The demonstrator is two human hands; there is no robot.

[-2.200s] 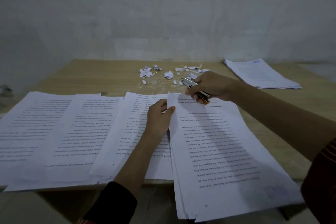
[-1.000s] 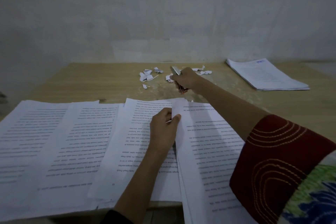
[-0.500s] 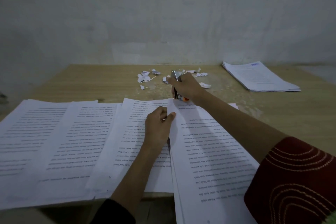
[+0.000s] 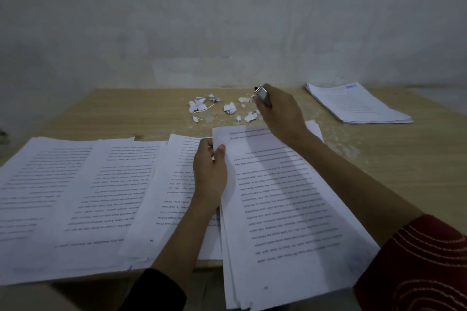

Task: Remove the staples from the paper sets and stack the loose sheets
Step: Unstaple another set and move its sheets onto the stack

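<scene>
Both hands are closed on something. The left hand (image 4: 210,171) pinches the far left corner of the white printed paper set (image 4: 285,212) between thumb and fingers, forearm running straight up from the near edge of the table. That set lies with its long axis running from the near table edge away toward the wall, its near end overhanging the edge, text upside down to the wearer. The right hand (image 4: 279,111) is wrapped around a small silver metal staple remover (image 4: 261,93), whose tip points away and up, raised over the scattered white torn paper scraps (image 4: 222,107). Overlapping loose printed sheets (image 4: 75,197) fan out to the left on the light wooden table (image 4: 404,159). A separate white paper stack (image 4: 356,105) sits at the far right.
</scene>
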